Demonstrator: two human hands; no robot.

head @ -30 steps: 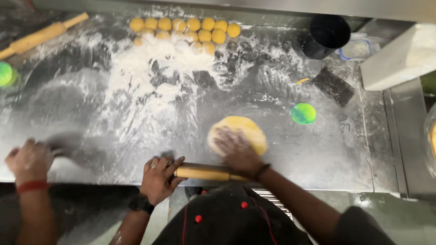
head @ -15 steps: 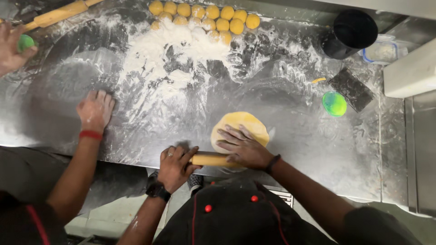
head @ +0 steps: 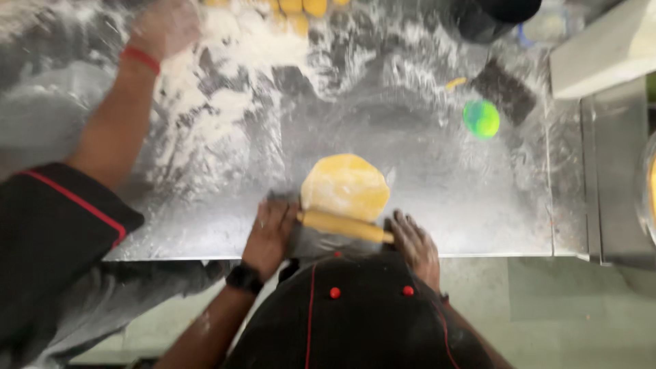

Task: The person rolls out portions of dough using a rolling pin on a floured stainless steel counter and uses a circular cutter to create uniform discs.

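The left hand (head: 270, 232) rested palm-down on one end of a wooden rolling pin (head: 345, 225), fingers (head: 273, 213) stretched flat and slightly apart over it rather than curled round. The right hand (head: 413, 242) pressed on the other end in the same way, fingers loosely spread over the wood; neither hand was clamped on the pin. The pin lay across the near edge of a flattened yellow dough round (head: 346, 186), touching it, with the rest of the round extending away from the person. The dough sat on a floured steel table (head: 478, 205), close to its front edge. Farther back, a row of small yellow dough balls (head: 304, 7) lay at the top of the view in loose flour. A green and blue ball-like object (head: 482, 118) lay to the right, well apart from the dough round, with a dark flat scraper-like object (head: 504, 90) just beside it and a black cup (head: 492, 17) behind. A co-worker's arm (head: 119, 116) with a red wristband (head: 140, 58) reached over the flour at the left; that hand was blurred.
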